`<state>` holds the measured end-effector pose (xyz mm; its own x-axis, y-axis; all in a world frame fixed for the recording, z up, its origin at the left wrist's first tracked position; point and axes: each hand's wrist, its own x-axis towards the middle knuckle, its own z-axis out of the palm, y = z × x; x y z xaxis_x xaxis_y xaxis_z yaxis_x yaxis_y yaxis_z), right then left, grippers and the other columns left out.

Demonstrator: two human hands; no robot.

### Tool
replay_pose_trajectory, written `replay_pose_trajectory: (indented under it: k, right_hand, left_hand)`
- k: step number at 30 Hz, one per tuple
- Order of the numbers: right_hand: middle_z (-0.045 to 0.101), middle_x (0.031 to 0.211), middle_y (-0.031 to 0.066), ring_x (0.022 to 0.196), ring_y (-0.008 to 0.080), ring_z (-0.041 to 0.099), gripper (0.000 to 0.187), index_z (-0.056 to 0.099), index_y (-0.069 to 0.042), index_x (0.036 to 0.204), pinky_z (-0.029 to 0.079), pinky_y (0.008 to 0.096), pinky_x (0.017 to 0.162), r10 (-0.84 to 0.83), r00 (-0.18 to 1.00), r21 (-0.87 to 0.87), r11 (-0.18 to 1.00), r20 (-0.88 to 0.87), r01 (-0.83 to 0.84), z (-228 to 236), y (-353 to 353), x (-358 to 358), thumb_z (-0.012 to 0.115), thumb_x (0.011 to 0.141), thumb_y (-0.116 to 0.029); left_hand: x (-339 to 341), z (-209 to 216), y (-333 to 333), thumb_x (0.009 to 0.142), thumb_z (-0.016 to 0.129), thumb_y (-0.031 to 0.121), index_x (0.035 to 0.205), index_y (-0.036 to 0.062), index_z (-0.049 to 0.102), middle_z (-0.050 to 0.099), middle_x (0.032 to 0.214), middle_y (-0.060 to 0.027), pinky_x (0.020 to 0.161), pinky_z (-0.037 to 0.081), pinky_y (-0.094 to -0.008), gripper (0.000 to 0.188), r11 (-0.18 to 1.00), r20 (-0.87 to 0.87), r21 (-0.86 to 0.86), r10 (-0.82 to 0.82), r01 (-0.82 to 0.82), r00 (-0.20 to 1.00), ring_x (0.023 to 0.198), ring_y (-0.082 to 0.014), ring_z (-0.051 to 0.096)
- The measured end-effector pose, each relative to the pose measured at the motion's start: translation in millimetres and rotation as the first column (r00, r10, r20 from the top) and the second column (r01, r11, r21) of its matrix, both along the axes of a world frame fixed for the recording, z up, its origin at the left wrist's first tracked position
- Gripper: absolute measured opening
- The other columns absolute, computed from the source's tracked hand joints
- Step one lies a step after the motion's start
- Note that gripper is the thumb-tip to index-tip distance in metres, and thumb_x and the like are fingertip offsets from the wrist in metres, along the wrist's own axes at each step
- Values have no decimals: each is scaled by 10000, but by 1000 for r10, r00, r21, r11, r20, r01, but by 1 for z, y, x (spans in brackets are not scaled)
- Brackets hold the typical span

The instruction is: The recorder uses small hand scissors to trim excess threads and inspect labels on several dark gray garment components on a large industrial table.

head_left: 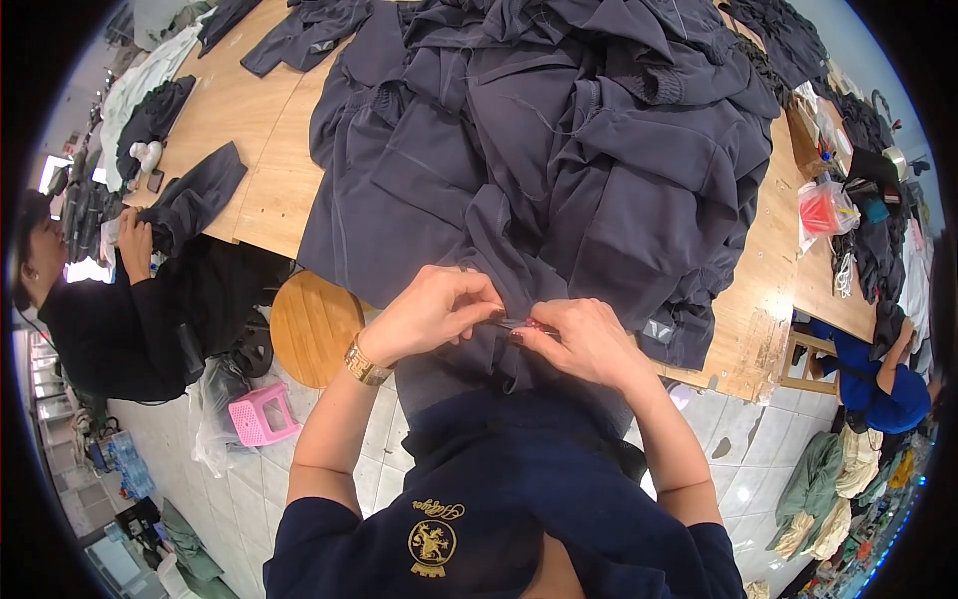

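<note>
A large heap of dark grey garments [619,170], with gathered elastic edges and loose threads, covers the table before me. One garment's fabric [489,240] runs down from the heap to my lap. My left hand [439,311], with a gold watch band at the wrist, pinches a fold of this cloth between thumb and fingers. Close on its right, my right hand [584,339] is closed round a small thin metal tool [511,323], whose tip points toward my left fingertips. The tool's exact kind is mostly hidden by my fingers.
At the left a person in black [120,329] handles a dark garment [200,200]. A round wooden stool [314,329] and a pink plastic stool [264,414] stand left of me. Another person in blue [883,389] sits at right, near a bag with red contents [826,210].
</note>
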<state>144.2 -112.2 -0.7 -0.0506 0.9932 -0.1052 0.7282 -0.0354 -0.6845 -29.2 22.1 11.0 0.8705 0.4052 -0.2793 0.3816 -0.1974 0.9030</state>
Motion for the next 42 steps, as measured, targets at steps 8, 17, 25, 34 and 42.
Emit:
replay_pose_trajectory:
  k: [8,17,25,34,42]
  right_hand:
    - [614,689,147,674,343,594,434,572,-10,712,443,422,576,0,1000,-8,1000,9,0,-1,0,0,553,866,-415]
    - [573,653,155,646,352,568,376,552,-6,706,415,411,559,-5,1000,7,1000,-19,6,0,1,2,578,846,-354]
    - [624,676,129,637,322,605,407,588,-28,716,442,415,550,32,998,30,999,59,-34,-1,9,1,562,863,-407]
    - [613,741,169,731,373,606,363,553,-34,800,467,427,616,-96,992,29,995,-79,98,-17,1,9,558,867,-391]
    - [568,866,168,802,328,596,508,472,-6,940,465,381,672,-88,929,57,992,-360,115,-13,7,-15,714,757,-414]
  left_hand:
    - [1,-2,0,879,604,96,806,-26,605,588,651,-27,426,447,-190,142,1000,-5,-10,10,-10,1000,511,-52,554]
    - [-1,-2,-3,882,602,92,800,-29,590,583,671,-27,423,446,-187,147,998,-4,-42,35,-35,999,516,-51,555]
    - [1,-2,3,883,596,86,800,-29,589,588,677,-29,430,454,-188,142,999,4,-7,31,-31,1000,517,-54,558]
    - [-5,-19,0,903,576,116,848,-6,588,614,672,-33,439,464,-212,134,959,12,-233,170,-162,985,541,-73,596]
    - [-25,-40,8,904,586,136,815,9,563,597,713,-35,472,485,-199,157,750,136,-484,573,-451,808,609,-105,630]
